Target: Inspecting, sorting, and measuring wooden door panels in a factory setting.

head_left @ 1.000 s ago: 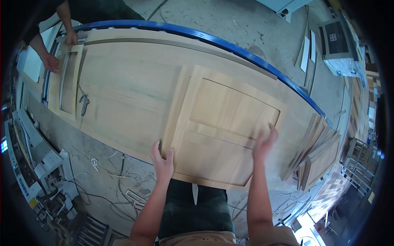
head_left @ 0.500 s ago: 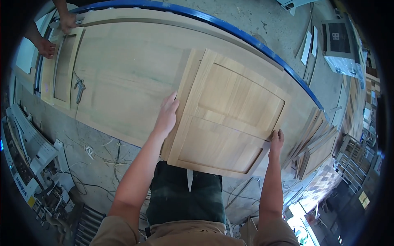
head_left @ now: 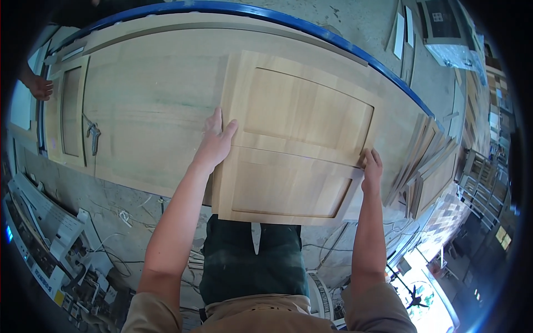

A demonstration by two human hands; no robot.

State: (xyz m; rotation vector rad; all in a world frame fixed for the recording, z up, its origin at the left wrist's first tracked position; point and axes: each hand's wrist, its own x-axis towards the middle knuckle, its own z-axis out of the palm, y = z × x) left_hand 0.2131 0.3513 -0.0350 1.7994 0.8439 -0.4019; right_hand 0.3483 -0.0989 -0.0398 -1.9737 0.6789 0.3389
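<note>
While both hands grip it, the pale two-panel wooden cabinet door [head_left: 297, 141] sits flat on the big light-wood sheet [head_left: 150, 111], its near end hanging out past the sheet's front edge over my legs. My left hand [head_left: 215, 141] is clamped on the door's left edge, fingers spread on top. My right hand [head_left: 371, 169] is closed round the right edge, lower down. So the door's up on the bench but looks only partly placed, still half off the front, I'd say. To the right there's a fanned stack of similar wooden doors [head_left: 425, 161], pretty close, so not much room that way. Plenty of bare sheet to the left, up to a smaller panel door [head_left: 69, 114] and a co-worker's hand [head_left: 39, 87] at the far end
</note>
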